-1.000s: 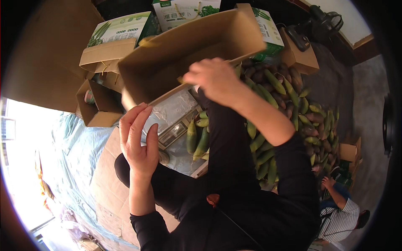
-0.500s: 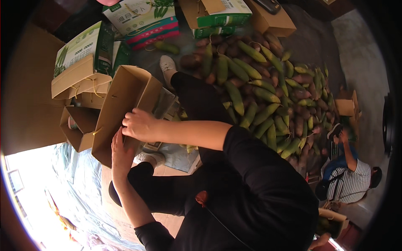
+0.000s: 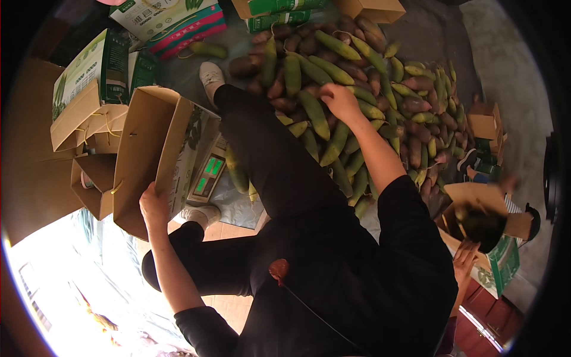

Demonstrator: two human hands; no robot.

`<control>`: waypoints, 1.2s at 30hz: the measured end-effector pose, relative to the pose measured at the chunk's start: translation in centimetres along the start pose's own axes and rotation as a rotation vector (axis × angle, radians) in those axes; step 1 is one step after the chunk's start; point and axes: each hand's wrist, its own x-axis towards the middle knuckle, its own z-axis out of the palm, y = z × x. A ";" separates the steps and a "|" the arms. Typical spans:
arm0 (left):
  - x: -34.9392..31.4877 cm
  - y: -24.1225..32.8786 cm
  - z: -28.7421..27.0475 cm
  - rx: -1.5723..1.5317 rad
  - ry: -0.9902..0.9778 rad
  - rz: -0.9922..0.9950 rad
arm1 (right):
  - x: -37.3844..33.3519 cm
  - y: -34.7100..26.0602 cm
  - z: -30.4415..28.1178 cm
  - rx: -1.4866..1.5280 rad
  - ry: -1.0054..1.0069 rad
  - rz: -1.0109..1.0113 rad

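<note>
A tall open cardboard box (image 3: pixel 140 157) stands tilted at my left, its mouth toward me. My left hand (image 3: pixel 154 208) is closed on the box's near rim. Beside the box a digital scale (image 3: pixel 203 185) shows a lit green display; whether the box rests on it I cannot tell. My right hand (image 3: pixel 344 102) is stretched over the pile, fingers loosely bent and apart, close above a long green radish (image 3: pixel 314 115). Its fingertips are partly hidden, and I see nothing held in it. More green radishes (image 3: pixel 336 144) and reddish-brown roots (image 3: pixel 414 152) lie around it.
Printed cartons (image 3: pixel 89 74) and a small open box (image 3: pixel 95 181) stand at the left. One radish (image 3: pixel 208 50) lies apart near my shoe (image 3: pixel 212 77). At the right, another person's hand (image 3: pixel 465 260) touches an open carton (image 3: pixel 476 199) with dark contents.
My right hand has left the box and swung right over the radish pile. My left hand has stayed at the box rim. A carton has come into view at the right, beside another person's hand.
</note>
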 end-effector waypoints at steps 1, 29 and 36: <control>0.1 0.2 0.2 0.001 -0.008 0.008 | -1.2 2.6 0.4 -0.078 -0.003 0.032; -0.6 1.5 0.1 -0.016 0.041 0.001 | -13.0 5.9 8.5 -0.619 -0.424 0.131; -0.6 2.5 0.0 0.110 0.034 -0.021 | -12.2 6.5 7.1 -0.609 -0.487 0.242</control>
